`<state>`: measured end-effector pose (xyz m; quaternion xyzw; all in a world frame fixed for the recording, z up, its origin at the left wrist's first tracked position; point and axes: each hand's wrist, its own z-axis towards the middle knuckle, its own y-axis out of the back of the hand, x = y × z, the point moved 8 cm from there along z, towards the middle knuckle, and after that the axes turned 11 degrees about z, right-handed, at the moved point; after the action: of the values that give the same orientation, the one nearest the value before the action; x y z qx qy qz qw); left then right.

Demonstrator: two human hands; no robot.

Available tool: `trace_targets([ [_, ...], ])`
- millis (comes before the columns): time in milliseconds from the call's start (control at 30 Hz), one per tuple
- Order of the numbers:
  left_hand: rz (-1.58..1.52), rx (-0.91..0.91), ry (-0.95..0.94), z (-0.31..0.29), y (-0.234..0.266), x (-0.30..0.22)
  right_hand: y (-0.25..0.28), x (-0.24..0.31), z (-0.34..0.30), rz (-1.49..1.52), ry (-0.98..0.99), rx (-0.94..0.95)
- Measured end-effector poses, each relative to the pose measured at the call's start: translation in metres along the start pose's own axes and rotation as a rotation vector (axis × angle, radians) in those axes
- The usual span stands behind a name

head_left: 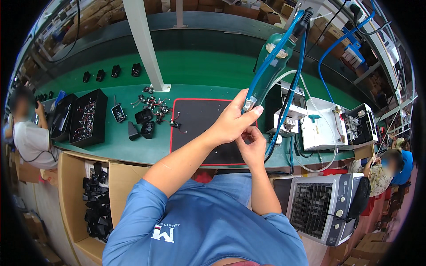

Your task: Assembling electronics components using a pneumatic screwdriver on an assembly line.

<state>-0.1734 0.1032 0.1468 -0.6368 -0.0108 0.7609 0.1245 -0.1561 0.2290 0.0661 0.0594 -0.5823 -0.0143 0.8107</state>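
Note:
My left hand [234,119] is wrapped round the lower end of a green electric screwdriver [271,60], which tilts up to the right with a black cord at its top. Just below it my right hand [254,148] is closed, thumb and fingertips together; whatever they hold, if anything, is hidden. Both hands are over the right part of a black mat [191,128] with a red edge. At the mat's left edge lies a small black part with wires [175,124].
Black housings [144,117] and wired parts [153,103] lie left of the mat. Further left stands a black bin [101,116] of wired parts. Blue hoses [288,104] hang beside a white machine [317,133] at right. An open carton [71,195] and an air cooler [310,206] flank me.

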Motion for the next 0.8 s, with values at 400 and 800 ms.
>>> trace_targets([
  [400,-0.041,-0.001,-0.002,0.002,-0.002,-0.001,-0.001,-0.002,0.002,0.012,-0.026,-0.028],
  [800,0.106,-0.012,-0.071,0.008,0.007,0.002,0.004,-0.032,0.016,-0.419,0.009,0.069],
])
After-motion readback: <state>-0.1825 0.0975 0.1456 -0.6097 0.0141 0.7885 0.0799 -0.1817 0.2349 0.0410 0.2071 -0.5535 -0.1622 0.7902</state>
